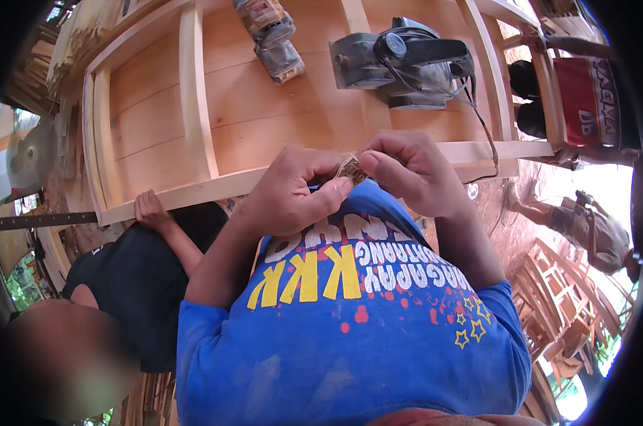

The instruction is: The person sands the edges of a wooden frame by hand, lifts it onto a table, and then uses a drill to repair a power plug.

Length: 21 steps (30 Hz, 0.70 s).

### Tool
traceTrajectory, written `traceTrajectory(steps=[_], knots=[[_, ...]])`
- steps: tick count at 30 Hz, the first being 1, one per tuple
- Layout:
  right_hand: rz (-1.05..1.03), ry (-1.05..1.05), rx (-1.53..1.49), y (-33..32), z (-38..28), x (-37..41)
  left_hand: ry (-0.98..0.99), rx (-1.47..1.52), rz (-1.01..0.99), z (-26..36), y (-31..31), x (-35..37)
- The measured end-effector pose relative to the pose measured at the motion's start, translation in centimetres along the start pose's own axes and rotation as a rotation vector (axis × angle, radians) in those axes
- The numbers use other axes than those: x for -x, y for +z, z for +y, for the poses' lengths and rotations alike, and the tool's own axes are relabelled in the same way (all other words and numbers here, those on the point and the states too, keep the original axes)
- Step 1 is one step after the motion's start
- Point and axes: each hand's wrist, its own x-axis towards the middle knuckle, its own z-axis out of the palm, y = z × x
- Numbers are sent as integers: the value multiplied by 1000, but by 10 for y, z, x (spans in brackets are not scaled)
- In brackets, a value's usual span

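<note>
In front of the chest, my left hand [297, 188] pinches a small brown, patterned piece [351, 170] between thumb and fingers. My right hand [410, 174] closes on the right edge of the same piece, its thumb and forefinger pressed together. The piece looks like a little packet, but its print is too small to read. Both hands are just above the near rail of a wooden frame [243, 182] and over the blue shirt [357, 341].
A dark power tool with a cord [407, 64] and a dusty battery-like tool [272, 39] rest on the panel. A person in black [137, 284] grips the frame at left. Other people [591, 227] are at right, near stacked wooden parts [570, 305].
</note>
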Motion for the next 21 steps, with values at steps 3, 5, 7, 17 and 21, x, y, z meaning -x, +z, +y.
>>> traceTrajectory(steps=[3,5,7,17,21], knots=[[0,29,-43,-6,10,-1,29,-199,38,4,0,-6],[-17,-8,-58,-8,16,-2,179,-410,102,-6,2,-8],[-46,-91,-57,-9,21,-3,296,-574,146,-9,3,-8],[-122,-157,-174,-5,29,-24,491,-789,238,-3,-6,-8],[-149,-136,-154,-8,29,-28,486,-804,246,-4,-9,-9]])
